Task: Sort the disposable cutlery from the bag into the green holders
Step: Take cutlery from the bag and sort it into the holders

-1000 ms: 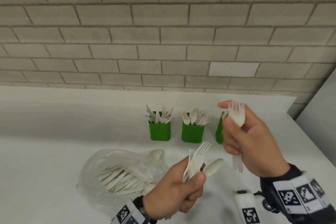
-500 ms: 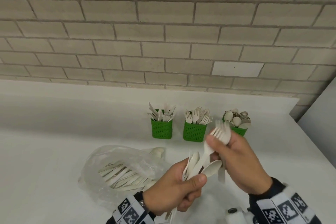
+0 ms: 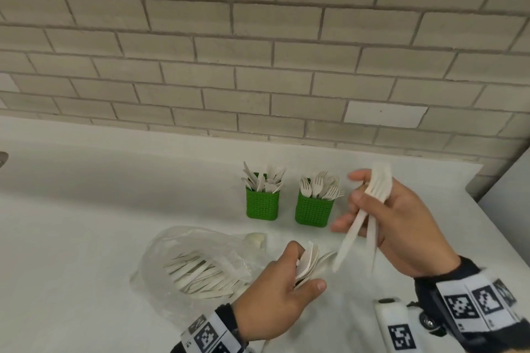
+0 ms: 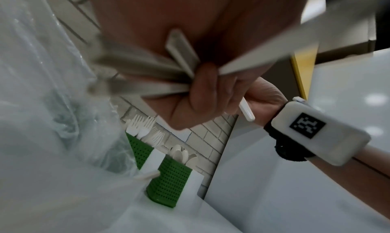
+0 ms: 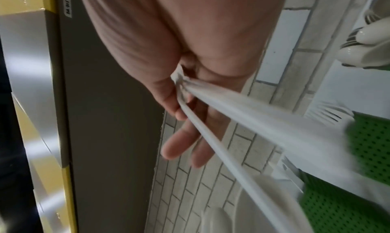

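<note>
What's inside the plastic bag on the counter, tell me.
The plastic bag holds a loose pile of white cutlery, mostly handles showing. Crinkled film blurs their heads, so I cannot tell which types remain.

Two holders stand side by side on the counter [image 3: 86, 209] near the wall: knife holder [image 3: 261, 205] left, fork holder [image 3: 314, 210] right. The bag [image 3: 195, 261] lies before them, leftward.
</note>
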Available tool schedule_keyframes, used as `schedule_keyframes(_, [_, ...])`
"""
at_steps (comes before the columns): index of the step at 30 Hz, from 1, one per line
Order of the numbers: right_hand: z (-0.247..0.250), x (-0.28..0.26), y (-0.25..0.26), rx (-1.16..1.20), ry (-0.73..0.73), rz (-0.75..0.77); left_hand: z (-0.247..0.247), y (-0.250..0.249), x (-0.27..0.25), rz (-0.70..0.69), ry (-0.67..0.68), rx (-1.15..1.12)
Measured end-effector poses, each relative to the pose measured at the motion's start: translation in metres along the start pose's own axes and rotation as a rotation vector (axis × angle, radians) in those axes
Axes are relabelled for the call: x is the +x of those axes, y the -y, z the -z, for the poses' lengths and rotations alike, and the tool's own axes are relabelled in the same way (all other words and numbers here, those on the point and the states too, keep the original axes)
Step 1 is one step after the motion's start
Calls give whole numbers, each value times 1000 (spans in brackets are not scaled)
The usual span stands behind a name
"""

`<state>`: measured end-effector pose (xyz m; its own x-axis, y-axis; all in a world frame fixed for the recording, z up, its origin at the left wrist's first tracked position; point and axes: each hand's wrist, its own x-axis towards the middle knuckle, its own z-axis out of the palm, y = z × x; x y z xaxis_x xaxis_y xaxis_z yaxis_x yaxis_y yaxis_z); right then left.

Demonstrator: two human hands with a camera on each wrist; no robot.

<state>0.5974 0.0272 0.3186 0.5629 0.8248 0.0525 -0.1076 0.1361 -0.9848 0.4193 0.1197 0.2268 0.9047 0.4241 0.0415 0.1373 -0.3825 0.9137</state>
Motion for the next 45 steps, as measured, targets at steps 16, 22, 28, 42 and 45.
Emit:
schedule_keyframes(16, [-29, -21, -54, -891, 84, 40, -7, 10, 2, 127, -103, 440])
schedule_keyframes(22, [-22, -16, -59, -902, -2, 78, -7, 11, 4, 174, -151, 273])
schedule_keyframes(28, [1, 11, -45, 7, -191, -69, 7, 13, 1, 177, -230, 99])
schedule_keyframes(42, [24, 128, 2, 425, -368, 67, 14, 19, -10, 170, -333, 11])
schedule_keyframes(45, [21, 158, -9, 326, -325, 97, 16, 18, -11, 165, -345, 0])
